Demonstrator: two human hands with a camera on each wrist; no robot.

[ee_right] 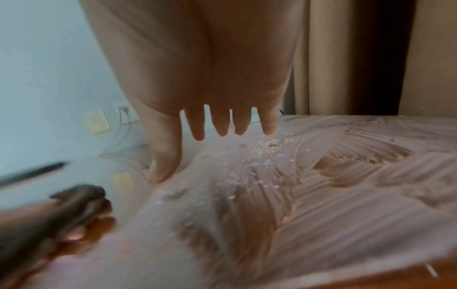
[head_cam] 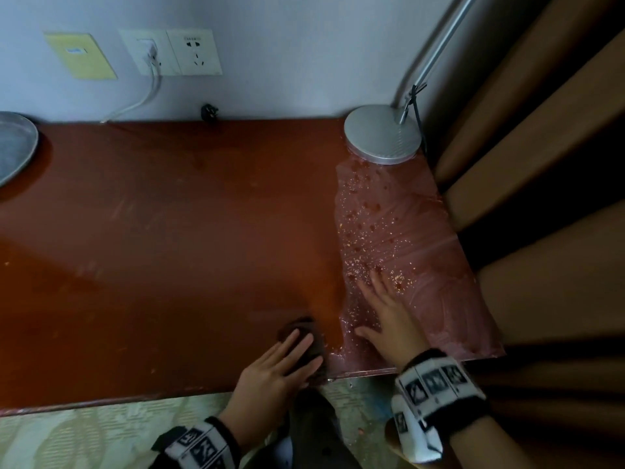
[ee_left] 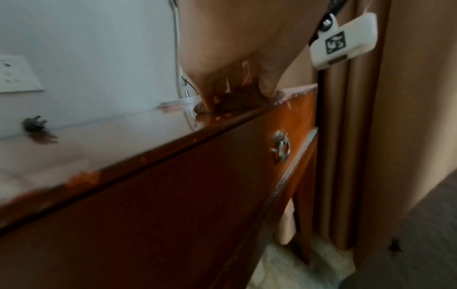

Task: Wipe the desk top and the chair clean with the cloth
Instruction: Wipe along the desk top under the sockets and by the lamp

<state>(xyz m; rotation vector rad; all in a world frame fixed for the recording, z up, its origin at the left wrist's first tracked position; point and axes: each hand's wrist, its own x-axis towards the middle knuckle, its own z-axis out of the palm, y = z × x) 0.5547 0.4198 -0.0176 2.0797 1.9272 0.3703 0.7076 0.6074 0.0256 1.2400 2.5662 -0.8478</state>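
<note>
A dark brown cloth (head_cam: 306, 336) lies on the reddish-brown desk top (head_cam: 169, 238) near its front edge. My left hand (head_cam: 280, 363) presses it flat with straight fingers; the cloth (ee_left: 235, 101) shows under those fingers in the left wrist view, and blurred (ee_right: 79, 197) in the right wrist view. My right hand (head_cam: 385, 313) lies open, fingers spread, on the dusty, smeared right end of the desk (head_cam: 406, 238), where pale crumbs (ee_right: 269, 146) are scattered. No chair is in view.
A silver lamp base (head_cam: 382, 135) stands at the back right corner, its arm rising to the right. A grey metal dish (head_cam: 13, 143) sits at the far left. A black plug (head_cam: 209, 111) lies by the wall under the sockets (head_cam: 172, 52). Brown curtains (head_cam: 541, 164) hang right of the desk.
</note>
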